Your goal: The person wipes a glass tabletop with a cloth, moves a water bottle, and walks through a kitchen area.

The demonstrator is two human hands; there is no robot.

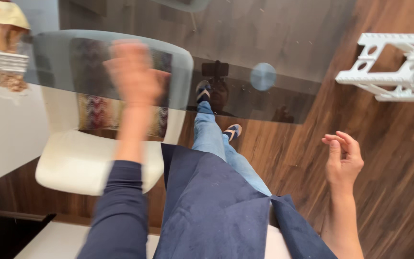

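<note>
The left hand (132, 72), blurred, is seen over the glass tabletop (245, 91) above the cream chair (80, 160); its grip cannot be told. The right hand (343, 160) is loosely curled, nothing held. The glass is judged heavy, slippery, fragile, best taken by its edges.

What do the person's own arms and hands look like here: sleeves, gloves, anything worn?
The left hand is bare and motion-blurred, with no glove visible. Its arm wears a dark navy long sleeve ending short of the wrist, so part of the forearm is bare. The right hand is bare and in sharp view, with no glove, ring or watch visible; the right forearm is uncovered, no sleeve in view.
</note>
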